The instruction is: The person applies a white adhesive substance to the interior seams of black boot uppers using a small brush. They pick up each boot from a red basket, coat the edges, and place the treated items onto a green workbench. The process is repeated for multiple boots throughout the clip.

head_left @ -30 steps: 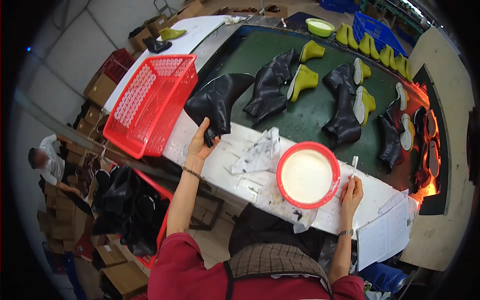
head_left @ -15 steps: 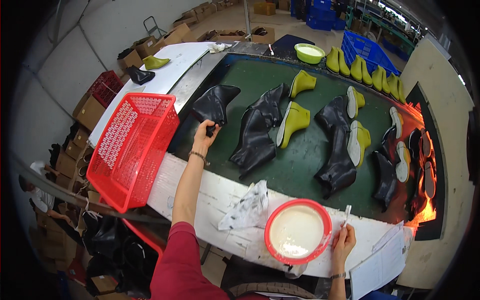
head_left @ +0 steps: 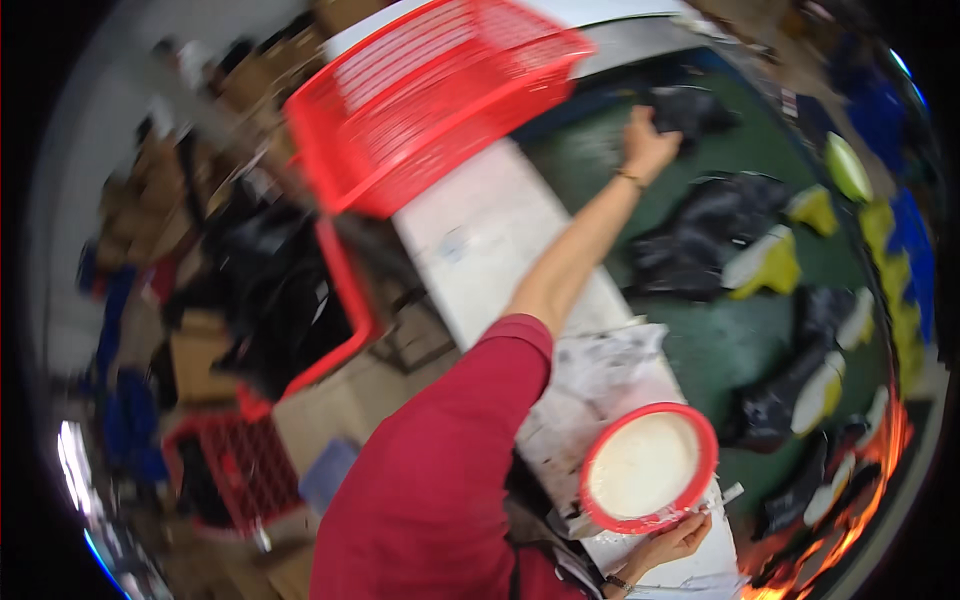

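- Green work surface [head_left: 715, 345] beside a white ledge [head_left: 465, 225], with an orange glow [head_left: 885, 475] at its lower right; blur softens most outlines.
- Left hand [head_left: 650, 143], arm outstretched, at the near end of a dark boot [head_left: 695, 110] lying on the far part of the green surface. Whether the fingers close round it or merely touch it cannot be told.
- Right hand [head_left: 672, 540], grip narrow, apparently pinching a white brush [head_left: 733, 492] beside the red bowl [head_left: 708, 452].
- Probable hazards: the right hand sits close to the bowl's rim, so a careless turn of the wrist could tip the white liquid [head_left: 645, 465]. A sideways sweep of the left hand could knock the neighbouring black boots [head_left: 705, 230] against the yellow-green shoe forms [head_left: 770, 275]. Pieces near the glow might overheat if left there.
- Surroundings: a red basket [head_left: 455, 145] overhangs the ledge, limiting room left of the outstretched arm; a smudged cloth [head_left: 605, 362] lies between that arm and the bowl.
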{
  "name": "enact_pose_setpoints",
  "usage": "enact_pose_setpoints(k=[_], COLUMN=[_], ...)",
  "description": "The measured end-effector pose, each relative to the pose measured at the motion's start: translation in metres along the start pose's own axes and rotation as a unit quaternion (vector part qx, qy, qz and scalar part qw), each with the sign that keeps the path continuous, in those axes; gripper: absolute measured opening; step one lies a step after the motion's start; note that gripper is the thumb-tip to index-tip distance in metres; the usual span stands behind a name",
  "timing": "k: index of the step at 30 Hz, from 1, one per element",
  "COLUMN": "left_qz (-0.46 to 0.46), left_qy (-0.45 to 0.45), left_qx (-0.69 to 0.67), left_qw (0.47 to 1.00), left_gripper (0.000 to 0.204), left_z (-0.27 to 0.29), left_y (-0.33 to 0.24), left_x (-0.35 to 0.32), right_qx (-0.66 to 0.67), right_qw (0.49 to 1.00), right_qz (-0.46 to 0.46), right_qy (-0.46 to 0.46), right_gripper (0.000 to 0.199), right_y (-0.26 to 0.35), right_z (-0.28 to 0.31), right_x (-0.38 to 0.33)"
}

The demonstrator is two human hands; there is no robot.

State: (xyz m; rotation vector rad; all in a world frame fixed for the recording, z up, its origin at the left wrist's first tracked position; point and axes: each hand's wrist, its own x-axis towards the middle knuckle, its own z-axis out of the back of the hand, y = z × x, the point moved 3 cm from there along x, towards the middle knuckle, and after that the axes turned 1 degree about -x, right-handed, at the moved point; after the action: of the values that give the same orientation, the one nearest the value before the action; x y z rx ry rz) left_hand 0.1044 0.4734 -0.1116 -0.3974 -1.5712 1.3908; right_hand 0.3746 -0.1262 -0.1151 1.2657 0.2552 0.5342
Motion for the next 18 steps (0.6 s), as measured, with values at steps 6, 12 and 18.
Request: enact_pose_setpoints(k=[6, 12, 18], left_qz=[0.041, 0.115, 0.038], left_qy=[0.261, 0.189, 0.021], left_qx=[-0.187, -0.138, -0.089], left_qw=[0.946, 0.965, 0.995], left_gripper=[0.036, 0.040, 0.058], left_z=[0.203, 0.409, 0.543], left_y=[-0.148, -0.181, -0.214], left_x=[-0.095, -0.149, -0.146], right_qx=[0.007, 0.028, 0.026], right_qw=[0.999, 0.997, 0.996], right_qz=[-0.028, 0.015, 0.051], right_qy=[0.017, 0.064, 0.073], right_gripper=[0.035, 0.033, 0.034], right_y=[0.008, 0.007, -0.005], right_z=[0.007, 0.008, 0.010], right_x=[-0.008, -0.008, -0.005])
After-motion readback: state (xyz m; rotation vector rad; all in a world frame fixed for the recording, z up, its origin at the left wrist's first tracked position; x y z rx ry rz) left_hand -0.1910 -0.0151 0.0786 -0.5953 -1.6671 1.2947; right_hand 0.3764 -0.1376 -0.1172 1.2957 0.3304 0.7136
